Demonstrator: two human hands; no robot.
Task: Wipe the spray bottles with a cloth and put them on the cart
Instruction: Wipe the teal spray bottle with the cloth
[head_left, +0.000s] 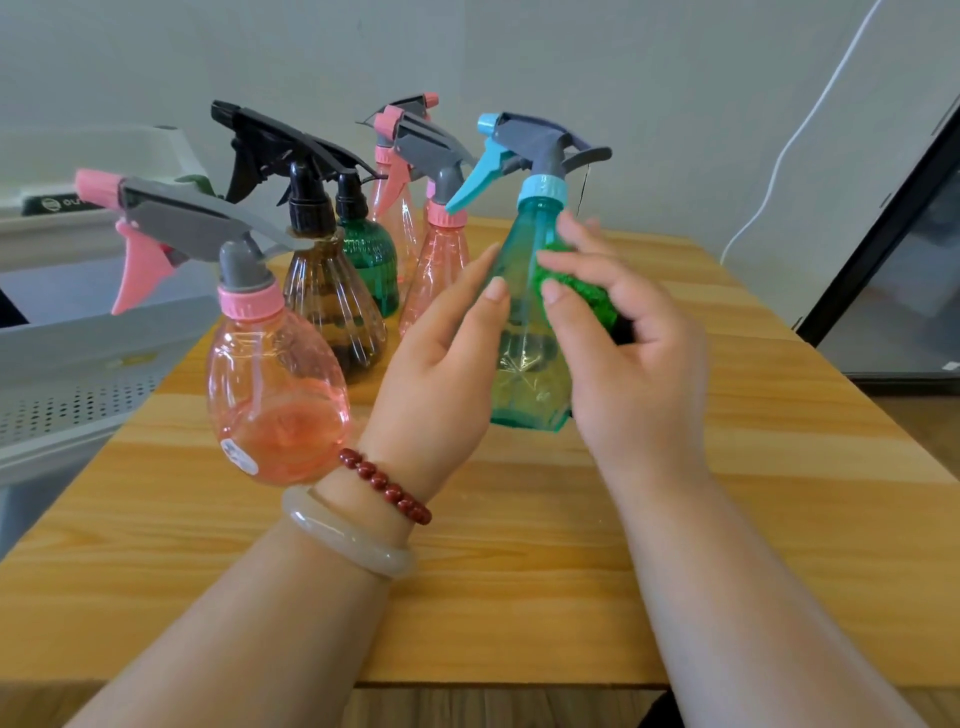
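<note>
A teal spray bottle (527, 364) with a light-blue trigger and grey head is tilted just above the wooden table (519, 561). My left hand (441, 358) grips its left side, thumb on the front. My right hand (634, 353) pinches a small green cloth (576, 291) and presses it against the bottle's upper right side. A round pink bottle (275, 395) stands near my left wrist. Behind it stand a brown bottle (332, 312) and a dark green bottle (371, 254), both with black heads, and two slim pink bottles (434, 270) (397, 208).
The white cart (78, 364) with a perforated shelf stands against the table's left edge. A white cable (779, 156) hangs down the wall at the right. A black-framed panel (883, 249) leans beyond the table's right edge.
</note>
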